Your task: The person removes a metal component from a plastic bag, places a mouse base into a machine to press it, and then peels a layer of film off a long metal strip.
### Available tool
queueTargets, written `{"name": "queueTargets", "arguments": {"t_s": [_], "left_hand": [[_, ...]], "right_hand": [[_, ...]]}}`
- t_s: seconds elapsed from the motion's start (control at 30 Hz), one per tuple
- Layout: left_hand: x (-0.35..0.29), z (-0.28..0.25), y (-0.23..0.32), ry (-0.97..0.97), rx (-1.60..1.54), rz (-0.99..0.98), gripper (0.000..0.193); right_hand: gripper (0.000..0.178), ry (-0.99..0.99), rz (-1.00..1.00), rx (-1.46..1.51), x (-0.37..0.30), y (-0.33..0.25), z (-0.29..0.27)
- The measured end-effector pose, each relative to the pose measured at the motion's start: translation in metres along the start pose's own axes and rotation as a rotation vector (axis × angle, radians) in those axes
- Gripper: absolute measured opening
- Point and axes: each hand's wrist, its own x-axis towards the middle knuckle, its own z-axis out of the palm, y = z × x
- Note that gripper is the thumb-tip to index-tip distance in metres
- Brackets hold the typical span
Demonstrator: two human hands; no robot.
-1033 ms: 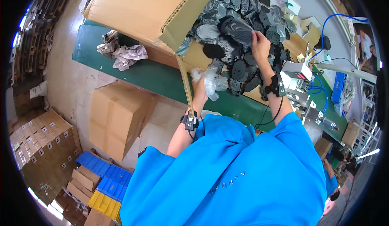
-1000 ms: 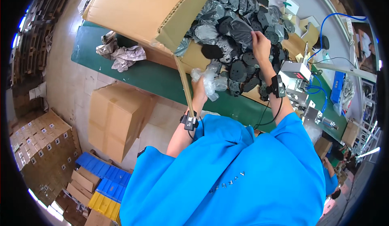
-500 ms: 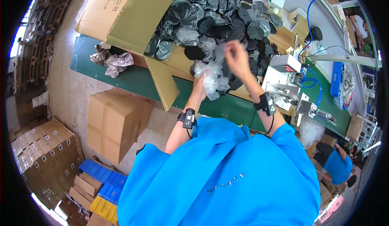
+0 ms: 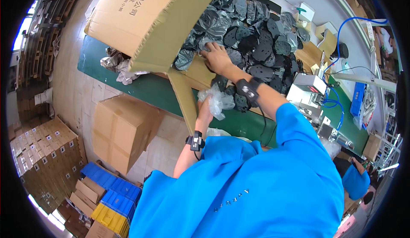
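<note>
At the green table (image 4: 156, 93), I am watching the left hand (image 4: 204, 111) holding crumpled clear plastic (image 4: 220, 102). The right hand (image 4: 218, 60) is resting at the left of the black pieces (image 4: 263, 51), which are lying heaped beside the open cardboard box (image 4: 112, 26); whether it is gripping anything, I cannot tell.

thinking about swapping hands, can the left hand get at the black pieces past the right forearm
Probably not easily: the left hand holds crumpled clear plastic, and the right forearm crosses the line from it to those black pieces. Dark pieces on the near side look freer.
</note>
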Motion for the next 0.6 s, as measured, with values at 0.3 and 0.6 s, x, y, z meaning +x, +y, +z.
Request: {"name": "queueTargets", "arguments": {"t_s": [0.3, 0.6], "left_hand": [[-0.013, -0.026, 0.006, 0.055, 0.010, -0.104, 0.027], [-0.005, -0.024, 0.000, -0.093, -0.038, -0.125, 0.026]], "right_hand": [[0.043, -0.132, -0.014, -0.432, 0.053, 0.010, 0.038], [0.026, 0.216, 0.226, 0.302, 0.016, 0.009, -0.015]]}}
